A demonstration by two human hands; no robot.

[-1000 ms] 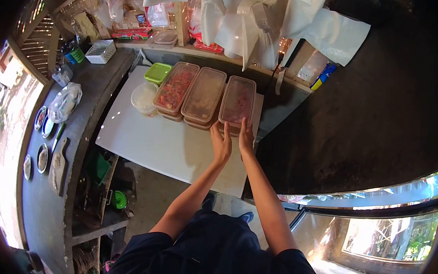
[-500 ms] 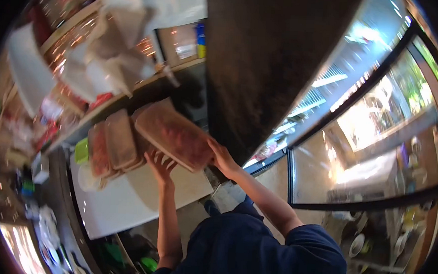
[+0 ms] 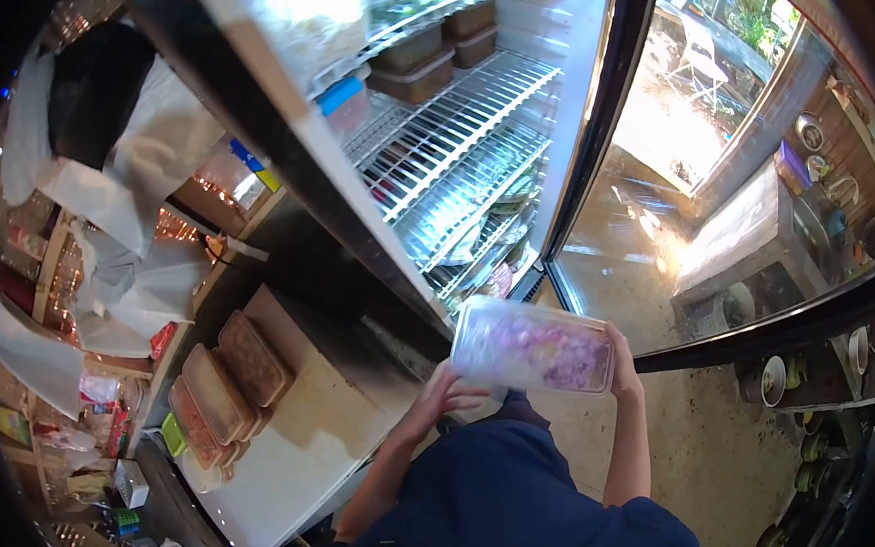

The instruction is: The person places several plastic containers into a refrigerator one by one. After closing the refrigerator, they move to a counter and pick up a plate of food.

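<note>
A see-through plastic food container [image 3: 533, 348] with purple and whitish chopped pieces inside is held up in front of my body, before the open fridge. My right hand [image 3: 626, 365] grips its right end. Close to the lower left corner is my left hand [image 3: 438, 402], fingers stretched out and apart, slightly blurred. On the white worktop [image 3: 296, 465] to the left lie more lidded food containers: one [image 3: 254, 359] nearer the fridge and another [image 3: 218, 396] farther left, on a stack with reddish contents.
The lit fridge has wire shelves [image 3: 456, 139], with brownish tubs [image 3: 415, 72] on an upper one. Its glass door [image 3: 619, 255] stands open on the right. Shelves with bowls [image 3: 774, 379] are beyond it. A green tub [image 3: 173, 436] sits behind the stack.
Both hands and the container have swung right, from over the worktop to the fridge opening. The view has turned right too. My left hand's fingers are now by the container's lower left corner.
</note>
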